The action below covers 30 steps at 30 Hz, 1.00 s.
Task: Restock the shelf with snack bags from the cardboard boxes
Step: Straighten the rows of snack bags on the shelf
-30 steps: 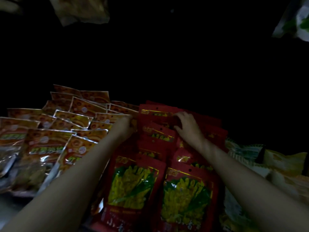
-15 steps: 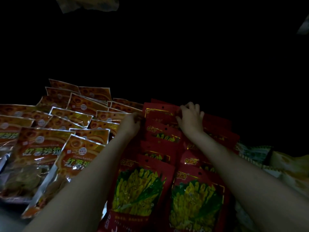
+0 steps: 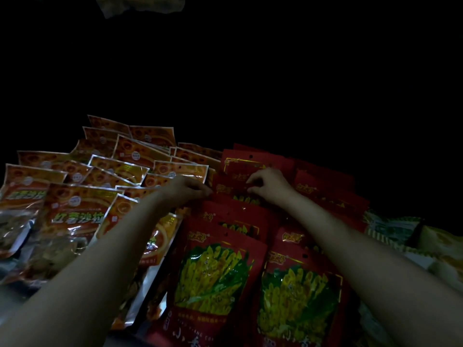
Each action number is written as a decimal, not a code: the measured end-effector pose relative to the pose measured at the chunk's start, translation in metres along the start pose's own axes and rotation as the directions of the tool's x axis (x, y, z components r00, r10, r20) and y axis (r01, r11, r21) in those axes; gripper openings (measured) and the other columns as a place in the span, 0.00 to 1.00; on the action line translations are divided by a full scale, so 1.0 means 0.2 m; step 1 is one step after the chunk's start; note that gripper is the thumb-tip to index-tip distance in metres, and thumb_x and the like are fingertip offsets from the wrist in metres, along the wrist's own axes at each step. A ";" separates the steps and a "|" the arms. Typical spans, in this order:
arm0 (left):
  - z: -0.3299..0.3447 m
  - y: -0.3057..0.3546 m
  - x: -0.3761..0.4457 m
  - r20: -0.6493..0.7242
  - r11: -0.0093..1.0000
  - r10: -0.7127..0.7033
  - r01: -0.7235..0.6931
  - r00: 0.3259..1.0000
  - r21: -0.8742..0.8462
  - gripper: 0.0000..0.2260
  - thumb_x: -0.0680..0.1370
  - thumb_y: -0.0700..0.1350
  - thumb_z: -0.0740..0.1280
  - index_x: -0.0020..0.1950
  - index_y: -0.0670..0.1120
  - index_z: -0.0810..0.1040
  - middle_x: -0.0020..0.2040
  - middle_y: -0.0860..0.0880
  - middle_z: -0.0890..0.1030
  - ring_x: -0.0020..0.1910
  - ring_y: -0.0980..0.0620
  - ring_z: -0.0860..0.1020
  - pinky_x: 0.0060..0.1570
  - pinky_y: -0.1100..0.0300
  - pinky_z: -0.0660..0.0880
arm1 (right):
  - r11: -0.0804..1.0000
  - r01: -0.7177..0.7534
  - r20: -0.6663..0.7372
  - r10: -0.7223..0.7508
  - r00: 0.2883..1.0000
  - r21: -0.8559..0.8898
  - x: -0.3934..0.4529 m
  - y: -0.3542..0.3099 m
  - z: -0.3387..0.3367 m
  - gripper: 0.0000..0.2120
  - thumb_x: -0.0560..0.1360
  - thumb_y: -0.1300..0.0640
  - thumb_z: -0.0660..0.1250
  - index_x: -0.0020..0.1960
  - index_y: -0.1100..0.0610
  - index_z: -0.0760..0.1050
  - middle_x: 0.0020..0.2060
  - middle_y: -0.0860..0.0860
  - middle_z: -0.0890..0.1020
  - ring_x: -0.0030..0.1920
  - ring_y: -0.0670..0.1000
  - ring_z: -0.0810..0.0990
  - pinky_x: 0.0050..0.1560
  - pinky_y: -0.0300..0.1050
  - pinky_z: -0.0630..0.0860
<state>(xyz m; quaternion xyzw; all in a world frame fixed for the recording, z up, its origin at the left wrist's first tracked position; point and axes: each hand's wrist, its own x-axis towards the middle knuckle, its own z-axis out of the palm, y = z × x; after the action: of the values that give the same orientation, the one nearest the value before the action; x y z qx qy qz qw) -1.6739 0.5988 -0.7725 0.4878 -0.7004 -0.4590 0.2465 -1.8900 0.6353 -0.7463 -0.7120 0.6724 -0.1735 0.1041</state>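
Red snack bags (image 3: 215,279) with a yellow and green picture lie overlapped in two rows on a dim shelf. Both arms reach to the far end of the left row. My left hand (image 3: 186,190) grips the left edge of a red bag (image 3: 233,190) near the back. My right hand (image 3: 269,185) pinches the top of the same bag with curled fingers. The bag's lower part is hidden under the bags in front. No cardboard box is in view.
Orange and silver snack bags (image 3: 75,209) are fanned out to the left of the red rows. Pale green and yellow bags (image 3: 400,229) lie to the right. The back of the shelf is dark. A pale bag (image 3: 140,5) hangs at the top edge.
My right hand has drawn back from flat on the rear bags and now pinches a bag with curled fingers. My left hand has stayed at the bag's left edge.
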 end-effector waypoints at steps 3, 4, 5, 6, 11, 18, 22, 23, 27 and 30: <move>0.08 0.04 0.05 -0.065 0.994 -0.016 0.023 0.998 0.107 0.06 0.77 0.36 0.65 0.50 0.38 0.81 0.49 0.45 0.81 0.50 0.50 0.77 0.50 0.59 0.74 | 0.999 0.014 0.046 -0.012 0.999 -0.031 0.03 -0.02 0.07 0.15 0.74 0.62 0.68 0.61 0.61 0.77 0.61 0.55 0.78 0.64 0.54 0.74 0.62 0.39 0.64; 0.10 0.05 0.07 -0.090 0.986 -0.022 0.037 0.996 0.163 0.07 0.77 0.37 0.66 0.51 0.38 0.82 0.52 0.42 0.81 0.53 0.48 0.77 0.51 0.57 0.73 | 0.999 0.004 0.043 -0.002 0.999 -0.038 0.03 -0.01 0.08 0.15 0.75 0.62 0.67 0.61 0.60 0.77 0.62 0.56 0.78 0.64 0.54 0.73 0.63 0.40 0.64; 0.12 0.05 0.10 -0.118 0.974 -0.026 0.052 0.993 0.221 0.08 0.77 0.38 0.66 0.53 0.38 0.82 0.53 0.41 0.81 0.55 0.46 0.77 0.52 0.56 0.72 | 0.999 -0.016 0.036 0.018 0.999 -0.049 0.03 0.00 0.08 0.16 0.75 0.62 0.67 0.62 0.60 0.76 0.62 0.56 0.77 0.64 0.55 0.73 0.63 0.41 0.65; 0.14 0.05 0.11 -0.148 0.961 -0.032 0.071 0.988 0.266 0.09 0.77 0.40 0.67 0.54 0.38 0.81 0.54 0.41 0.81 0.56 0.45 0.77 0.53 0.55 0.72 | 0.997 -0.039 0.033 0.042 0.999 -0.064 0.03 0.03 0.07 0.16 0.75 0.61 0.66 0.63 0.59 0.75 0.63 0.56 0.76 0.65 0.55 0.73 0.64 0.42 0.66; 0.19 0.04 0.15 -0.265 0.944 -0.053 0.134 0.963 0.300 0.10 0.78 0.42 0.65 0.57 0.40 0.80 0.57 0.41 0.80 0.57 0.44 0.77 0.53 0.55 0.72 | 0.994 -0.028 0.062 0.034 0.997 -0.102 0.01 0.08 -0.02 0.17 0.77 0.63 0.63 0.66 0.57 0.73 0.65 0.55 0.75 0.66 0.54 0.71 0.61 0.37 0.62; 0.23 0.05 0.15 -0.355 0.926 -0.016 0.147 0.935 0.346 0.11 0.78 0.44 0.65 0.56 0.41 0.81 0.55 0.41 0.80 0.55 0.43 0.77 0.49 0.56 0.71 | 0.997 0.027 0.043 -0.024 0.999 -0.069 0.00 0.05 0.00 0.20 0.78 0.67 0.56 0.69 0.59 0.69 0.67 0.57 0.72 0.68 0.56 0.69 0.65 0.36 0.60; 0.20 0.07 0.16 -0.300 0.931 -0.034 0.139 0.953 0.338 0.11 0.77 0.44 0.66 0.56 0.41 0.80 0.54 0.41 0.81 0.54 0.44 0.78 0.48 0.57 0.71 | 0.994 0.063 -0.130 -0.074 0.989 -0.084 -0.01 0.07 -0.07 0.21 0.74 0.73 0.56 0.64 0.62 0.73 0.62 0.59 0.76 0.64 0.57 0.72 0.63 0.36 0.61; 0.18 0.08 0.16 -0.281 0.935 -0.026 0.123 0.959 0.333 0.10 0.77 0.43 0.66 0.56 0.41 0.80 0.54 0.41 0.81 0.54 0.44 0.78 0.47 0.57 0.71 | 0.994 0.064 -0.166 -0.079 0.983 -0.094 -0.01 0.08 -0.10 0.21 0.73 0.73 0.56 0.63 0.62 0.74 0.60 0.60 0.77 0.63 0.58 0.73 0.62 0.37 0.61; 0.18 0.10 0.14 -0.279 0.946 0.164 -0.071 0.946 0.316 0.14 0.77 0.36 0.64 0.63 0.41 0.76 0.58 0.42 0.79 0.58 0.44 0.76 0.50 0.58 0.70 | 0.987 0.065 -0.116 -0.082 0.990 -0.147 -0.01 0.11 -0.16 0.20 0.75 0.70 0.59 0.66 0.62 0.71 0.65 0.58 0.74 0.66 0.56 0.69 0.65 0.38 0.59; 0.20 0.13 0.14 -0.261 0.904 0.298 -0.184 0.918 0.386 0.23 0.76 0.36 0.65 0.71 0.44 0.67 0.68 0.42 0.70 0.66 0.43 0.70 0.61 0.55 0.68 | 0.977 0.030 -0.096 -0.051 0.994 -0.211 0.00 0.14 -0.12 0.22 0.77 0.65 0.60 0.70 0.57 0.67 0.69 0.52 0.68 0.70 0.54 0.63 0.69 0.48 0.60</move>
<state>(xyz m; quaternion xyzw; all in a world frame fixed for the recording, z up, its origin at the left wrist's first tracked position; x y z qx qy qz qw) -1.7285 0.5924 -0.7694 0.4993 -0.7786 -0.2078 0.3182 -1.9243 0.6353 -0.7350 -0.7229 0.6767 -0.1397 -0.0091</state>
